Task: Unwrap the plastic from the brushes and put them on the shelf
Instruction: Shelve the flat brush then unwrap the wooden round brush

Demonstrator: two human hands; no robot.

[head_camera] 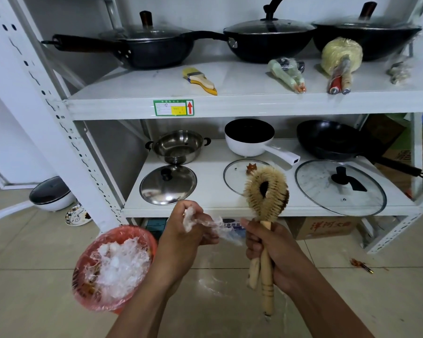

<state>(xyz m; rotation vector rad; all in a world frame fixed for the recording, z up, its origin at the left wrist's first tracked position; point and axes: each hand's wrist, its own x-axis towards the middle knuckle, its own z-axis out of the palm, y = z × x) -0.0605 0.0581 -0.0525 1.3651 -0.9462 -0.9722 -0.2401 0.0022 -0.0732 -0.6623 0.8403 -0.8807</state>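
Note:
My right hand (269, 250) grips the wooden handles of a round bristle brush (266, 191), held upright in front of the lower shelf (205, 206). My left hand (188, 228) pinches a crumpled wad of clear plastic wrap (205, 223) that stretches toward the brush handle. On the upper shelf (230, 93) lie a yellow paint brush (200, 80), a green plastic-wrapped brush (286, 71), a wrapped pale mop-like brush (340, 62) and a small wrapped bundle (399, 71).
A red bin (83, 289) filled with crumpled plastic stands on the floor at lower left. Black woks line the back of the upper shelf. The lower shelf holds a steel pot, a white saucepan, a wok and lids. A cardboard box (327, 226) sits beneath.

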